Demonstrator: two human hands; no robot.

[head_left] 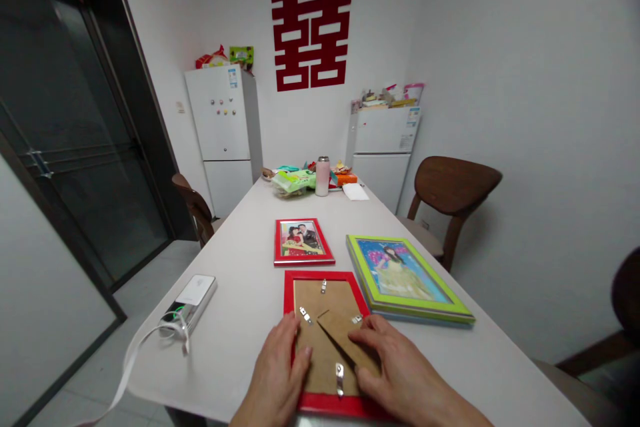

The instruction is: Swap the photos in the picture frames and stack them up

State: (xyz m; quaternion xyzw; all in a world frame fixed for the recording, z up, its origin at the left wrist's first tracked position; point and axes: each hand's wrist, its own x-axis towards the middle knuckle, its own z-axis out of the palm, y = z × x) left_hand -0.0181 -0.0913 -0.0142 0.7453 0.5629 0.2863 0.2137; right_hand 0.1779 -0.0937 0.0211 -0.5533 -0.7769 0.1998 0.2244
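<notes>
A red picture frame (291, 293) lies face down on the table in front of me, its brown backboard (313, 367) showing. Small metal clips (340, 379) sit along the backboard's edges. My left hand (280, 361) is closed over the frame's left side, thumb on the board and fingers along the red edge. With thumb and fingers, my right hand (395, 363) grips the brown stand flap (345, 337), which is lifted slightly, leaving a dark gap along its left edge. The right hand covers the flap's lower right part.
Beyond it lies a smaller red framed photo (303, 240). At right is a stack of frames topped by a green one (410, 273). A power bank (195, 297) with a white cable lies at left. A pink bottle (323, 177) and snack bags (295, 181) stand farther back.
</notes>
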